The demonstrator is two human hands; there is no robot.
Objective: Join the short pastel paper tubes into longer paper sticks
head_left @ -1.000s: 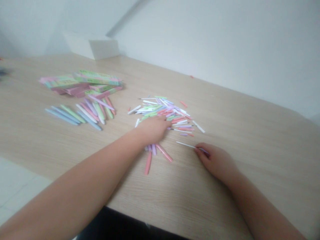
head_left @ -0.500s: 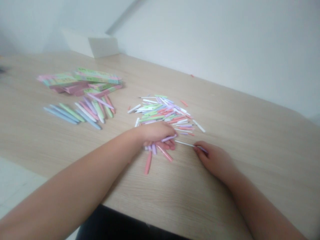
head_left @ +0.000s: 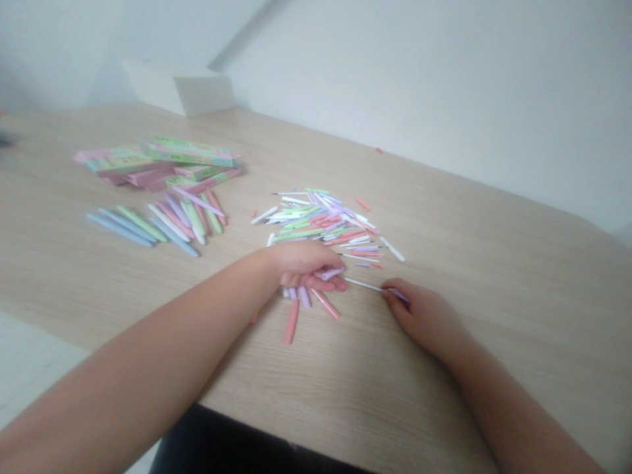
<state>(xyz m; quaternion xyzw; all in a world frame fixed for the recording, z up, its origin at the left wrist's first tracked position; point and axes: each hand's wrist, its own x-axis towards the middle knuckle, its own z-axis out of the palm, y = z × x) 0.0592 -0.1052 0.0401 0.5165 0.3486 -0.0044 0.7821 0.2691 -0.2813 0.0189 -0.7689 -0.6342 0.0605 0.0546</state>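
A heap of pastel pen parts [head_left: 323,222] lies in the middle of the wooden table [head_left: 494,263]. My left hand [head_left: 303,265] rests at the heap's near edge, its fingers curled round a purple pen barrel [head_left: 330,273]. A few pink and purple barrels [head_left: 302,305] lie just under that hand. My right hand [head_left: 427,317] sits to the right, pinching the end of a thin white refill [head_left: 364,284] that points toward my left hand.
A row of assembled pastel pens [head_left: 162,224] lies at the left. Behind it is a stack of pink and green flat boxes [head_left: 162,163]. A white box [head_left: 180,85] stands at the far wall. The table's near edge runs across the bottom left.
My left hand has drawn back from the heap toward me and now holds a purple barrel. My right hand with the refill has barely moved.
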